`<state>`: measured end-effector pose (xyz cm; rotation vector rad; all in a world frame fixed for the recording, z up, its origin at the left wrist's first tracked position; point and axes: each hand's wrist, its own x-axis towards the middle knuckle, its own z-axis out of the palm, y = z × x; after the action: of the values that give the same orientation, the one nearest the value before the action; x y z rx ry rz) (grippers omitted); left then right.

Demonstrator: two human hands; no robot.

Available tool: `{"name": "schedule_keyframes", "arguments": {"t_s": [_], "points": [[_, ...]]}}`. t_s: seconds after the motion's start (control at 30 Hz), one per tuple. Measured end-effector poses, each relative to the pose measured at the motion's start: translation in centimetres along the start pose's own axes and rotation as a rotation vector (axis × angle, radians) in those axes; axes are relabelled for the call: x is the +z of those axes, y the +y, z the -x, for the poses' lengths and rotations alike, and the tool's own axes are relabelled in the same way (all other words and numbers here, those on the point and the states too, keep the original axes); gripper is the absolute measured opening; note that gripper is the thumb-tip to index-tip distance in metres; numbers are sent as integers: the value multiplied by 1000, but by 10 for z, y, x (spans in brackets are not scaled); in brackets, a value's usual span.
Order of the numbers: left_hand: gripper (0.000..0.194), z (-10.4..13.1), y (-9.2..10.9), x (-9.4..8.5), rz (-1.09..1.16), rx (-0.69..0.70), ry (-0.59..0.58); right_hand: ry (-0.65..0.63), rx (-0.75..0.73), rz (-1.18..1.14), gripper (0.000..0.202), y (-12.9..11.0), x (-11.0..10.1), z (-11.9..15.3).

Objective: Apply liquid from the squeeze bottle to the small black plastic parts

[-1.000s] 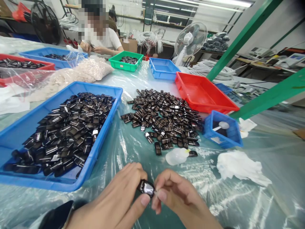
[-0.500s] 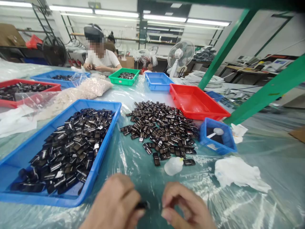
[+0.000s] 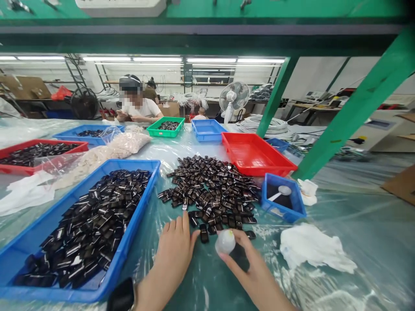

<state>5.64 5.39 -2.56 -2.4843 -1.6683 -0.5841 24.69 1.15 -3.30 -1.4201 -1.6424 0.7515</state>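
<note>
Both hands are found toward the near edge of the surface (image 3: 194,276), which carries a clear plastic sheet. The right hand (image 3: 256,268) has its grip clamped on a pale bottle (image 3: 226,242) with a yellow tip; the bottle is just beside the near side of a heap of small black pieces (image 3: 214,185). Whether it touches the surface cannot be told. The left hand (image 3: 175,244) has its grip apart, fingers stretched to the heap's near left side; contact with any piece cannot be confirmed. Toward the left edge lies a large blue tray (image 3: 136,165) loaded with similar pieces. Right of the heap are a red tray (image 3: 256,157) and, nearer, a small blue bin (image 3: 292,216) containing dark matter and a white spoon (image 3: 275,196). Crumpled white tissue (image 3: 314,248) lies nearer the right edge. A green tray (image 3: 162,133) of dark pieces stands near the far edge, before a seated co-worker (image 3: 147,108)
</note>
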Motion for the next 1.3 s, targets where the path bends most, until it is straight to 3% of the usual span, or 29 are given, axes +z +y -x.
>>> {"name": "schedule_keyframes", "arguments": {"t_s": [0.1,0.2,0.4,0.6,0.83,1.0,1.17,1.3], "points": [[23,-27,1,4,95,-93,-19,5,15,-11,30,2,0,2],[12,-36,-1,3,271,-117,-43,15,22,-17,29,6,0,1],[19,-10,-7,-3,686,-188,-144,30,35,-16,30,6,-1,1],[26,20,-16,-22,940,-224,-253,76,93,-106,34,-2,4,4],[32,36,-18,-34,888,-247,-296,40,102,-153,34,-15,11,2],[41,35,-21,-33,793,-217,-335,-11,-59,-98,25,-15,8,5],[16,39,-24,-51,830,-173,-415,-70,-181,-38,27,-11,1,11],[23,44,-27,-58,884,-183,-458,-113,-201,-28,30,-8,-2,13]]}}
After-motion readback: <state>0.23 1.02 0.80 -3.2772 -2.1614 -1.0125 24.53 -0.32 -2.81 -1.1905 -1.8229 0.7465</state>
